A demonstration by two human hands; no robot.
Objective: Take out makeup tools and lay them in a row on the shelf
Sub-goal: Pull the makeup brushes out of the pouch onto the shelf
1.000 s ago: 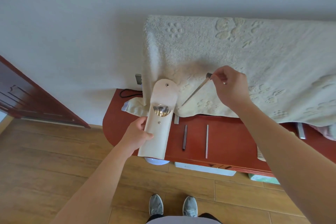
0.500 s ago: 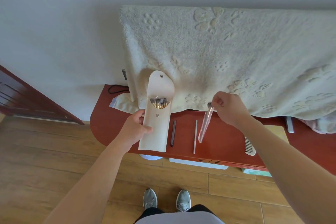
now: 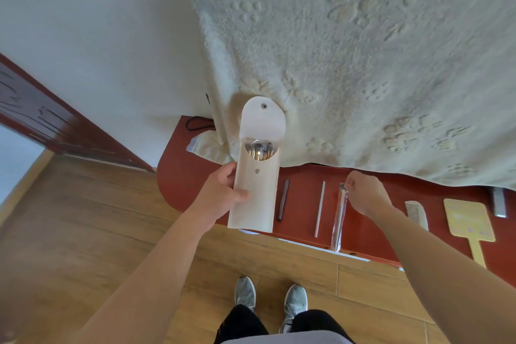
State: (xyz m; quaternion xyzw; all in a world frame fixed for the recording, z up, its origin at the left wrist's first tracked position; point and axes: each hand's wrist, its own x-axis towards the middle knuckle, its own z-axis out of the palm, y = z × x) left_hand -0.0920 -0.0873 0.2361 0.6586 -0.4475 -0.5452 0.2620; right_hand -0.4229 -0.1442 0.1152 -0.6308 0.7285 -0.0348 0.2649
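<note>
L hand (image 3: 223, 198) grips cream pouch (image 3: 255, 195), flap up; R hand (image 3: 364, 195) fingers pinch top of sleeved brush (image 3: 339, 220) on red shelf (image 3: 301, 204), beside dark tool (image 3: 282, 200) & white stick (image 3: 320, 208).

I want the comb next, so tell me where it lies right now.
Head view, right side: the white comb lies on the red shelf, between the right hand and the yellow handled paddle.

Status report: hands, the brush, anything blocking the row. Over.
Left hand grips open pouch, more brushes inside. Right hand pinches top of wrapped brush, lined up third after dark stick and white stick on shelf. Comb lies clear to the right.
</note>
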